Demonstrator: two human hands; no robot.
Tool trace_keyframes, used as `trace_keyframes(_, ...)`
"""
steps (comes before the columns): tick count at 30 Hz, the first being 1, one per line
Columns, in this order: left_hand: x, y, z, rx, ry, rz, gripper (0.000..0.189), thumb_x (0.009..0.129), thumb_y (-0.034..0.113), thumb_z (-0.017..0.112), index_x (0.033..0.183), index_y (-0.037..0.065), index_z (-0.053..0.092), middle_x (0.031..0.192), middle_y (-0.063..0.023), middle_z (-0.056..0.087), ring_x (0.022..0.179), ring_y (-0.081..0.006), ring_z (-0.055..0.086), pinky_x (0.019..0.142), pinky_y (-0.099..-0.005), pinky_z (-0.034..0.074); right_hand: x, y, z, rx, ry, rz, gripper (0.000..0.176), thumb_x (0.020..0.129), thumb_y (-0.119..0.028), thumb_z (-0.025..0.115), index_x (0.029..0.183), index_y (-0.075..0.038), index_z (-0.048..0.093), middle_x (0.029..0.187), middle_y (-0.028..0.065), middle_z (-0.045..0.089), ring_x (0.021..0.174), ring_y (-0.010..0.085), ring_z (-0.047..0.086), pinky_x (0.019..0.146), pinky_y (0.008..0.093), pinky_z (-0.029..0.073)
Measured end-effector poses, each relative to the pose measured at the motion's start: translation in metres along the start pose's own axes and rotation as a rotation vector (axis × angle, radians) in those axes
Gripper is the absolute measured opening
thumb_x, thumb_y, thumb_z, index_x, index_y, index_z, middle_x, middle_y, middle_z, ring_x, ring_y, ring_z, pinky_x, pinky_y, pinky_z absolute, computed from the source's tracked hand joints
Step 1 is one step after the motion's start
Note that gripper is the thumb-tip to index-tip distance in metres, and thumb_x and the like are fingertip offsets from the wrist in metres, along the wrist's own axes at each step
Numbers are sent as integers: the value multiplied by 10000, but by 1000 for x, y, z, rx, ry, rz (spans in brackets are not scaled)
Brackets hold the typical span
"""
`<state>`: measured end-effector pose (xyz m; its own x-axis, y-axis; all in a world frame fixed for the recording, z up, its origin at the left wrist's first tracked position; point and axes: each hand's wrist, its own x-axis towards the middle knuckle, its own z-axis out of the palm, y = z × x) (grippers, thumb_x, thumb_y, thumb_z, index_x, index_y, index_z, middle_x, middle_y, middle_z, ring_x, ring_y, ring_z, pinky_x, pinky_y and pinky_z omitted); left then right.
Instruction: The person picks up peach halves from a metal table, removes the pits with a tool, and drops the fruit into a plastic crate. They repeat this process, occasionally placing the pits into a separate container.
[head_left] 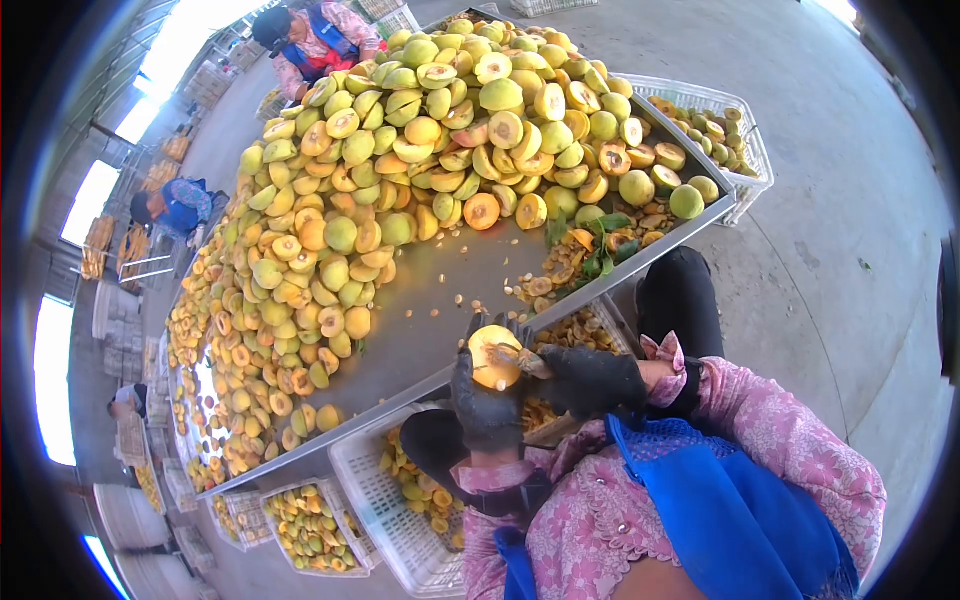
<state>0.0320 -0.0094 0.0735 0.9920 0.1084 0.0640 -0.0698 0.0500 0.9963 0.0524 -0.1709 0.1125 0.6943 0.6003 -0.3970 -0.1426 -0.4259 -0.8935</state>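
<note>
left hand (487,405), black glove, fingers curled round peach half (494,357), cut face up, above near edge of table (450,270). right hand (590,380), gloved, closed on small tool (522,358), tip touching flesh. white crate (365,480) below; heap of halved peaches (420,150) beyond.

- a heap of halved fruit (400,150) covers the bench (440,290);
- green leaves (600,250) lie near its edge;
- white crates (365,490) of fruit stand beside it;
- a person (315,40) at its far end

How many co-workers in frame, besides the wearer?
3: far-end co-worker beyond the fruit pile, blue-clad co-worker at left, edge co-worker lower left. More may be hidden.
</note>
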Motion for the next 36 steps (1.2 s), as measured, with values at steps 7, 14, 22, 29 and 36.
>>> trace_keyframes(7,-7,-12,-24,1100,-214,86,351,772,117,603,1106,31,536,1052,-107,613,933,-202,603,827,-300,477,8,11,-9,128,17,24,348,838,-271,542,1069,-17,489,618,109,577,478,190,568,451,344,428)
trace_keyframes(14,-4,-9,-15,341,0,33,498,657,104,696,1105,-24,519,971,-134,622,869,-241,616,800,-337,488,3,14,-1,-93,35,-21,325,842,-227,531,1084,-19,468,623,120,579,498,198,577,456,336,435)
trace_keyframes(22,-9,-12,-3,-86,-4,-42,425,895,194,429,1250,-40,412,1161,-185,536,1071,-286,527,931,-415,434,11,45,27,-318,224,-592,339,873,-205,521,1203,-131,489,602,75,519,459,159,515,451,303,431)
trace_keyframes(29,-13,-12,7,-536,77,-165,454,959,310,320,1272,-12,383,1246,-162,468,1160,-306,454,1004,-475,359,1,17,22,-198,8,-205,488,820,-214,569,1271,-80,439,906,245,563,755,371,590,653,420,468)
trace_keyframes(36,-17,-24,16,-365,94,5,446,967,287,325,1292,-18,353,1259,-160,451,1194,-300,427,1013,-456,358,12,43,33,-286,43,-261,352,859,-259,542,1124,-28,539,919,185,589,752,281,608,640,380,482)
